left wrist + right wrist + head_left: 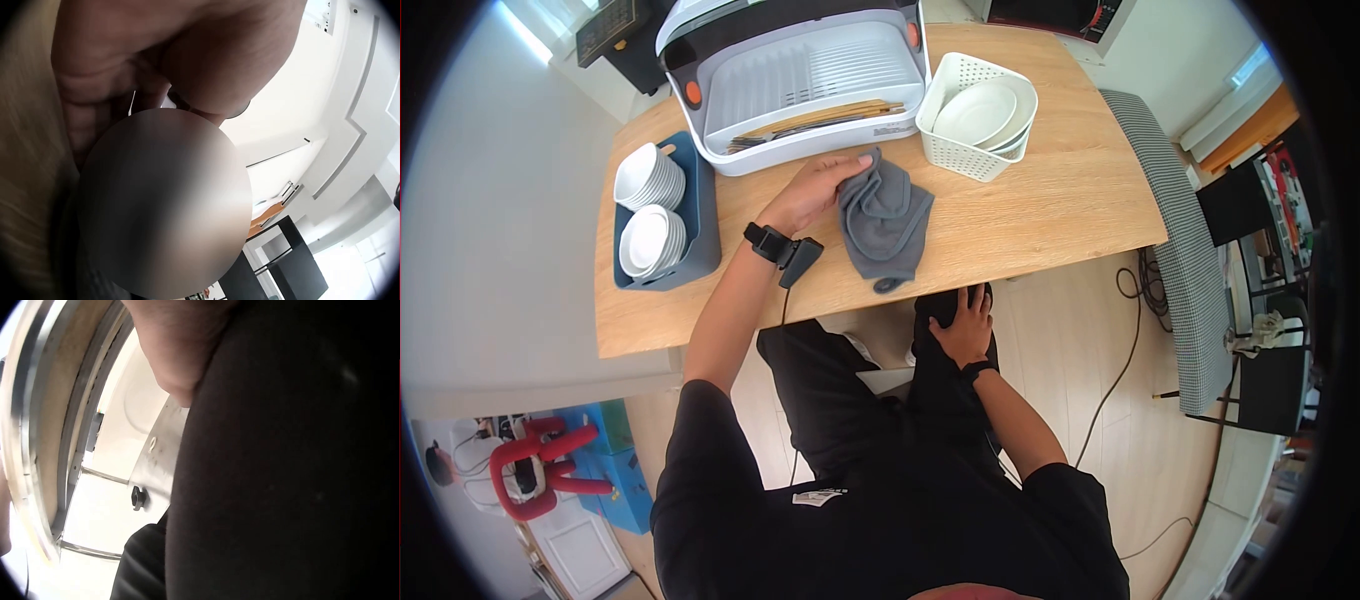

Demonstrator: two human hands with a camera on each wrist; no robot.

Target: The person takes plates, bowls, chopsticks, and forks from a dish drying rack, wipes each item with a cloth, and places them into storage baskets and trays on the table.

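A crumpled grey cloth (887, 222) lies on the wooden table, its lower corner at the front edge. The left hand (812, 190) pinches the cloth's upper left part between thumb and fingers. In the left wrist view, the left hand (169, 50) has its fingers bent, and a blurred round shape covers what lies below them. Below the table edge, the right hand (966, 328) rests with spread fingers on the black-trousered knee. Part of the right hand (181, 350) shows against the dark trouser leg in the right wrist view.
Behind the cloth stands a white dish rack (820, 75) with chopsticks in front. A blue-grey bin (705, 225) with stacked white bowls (650, 178) is at the left. Right of the rack is a white perforated basket (963, 158) holding plates (977, 113). A cable hangs from the left wrist.
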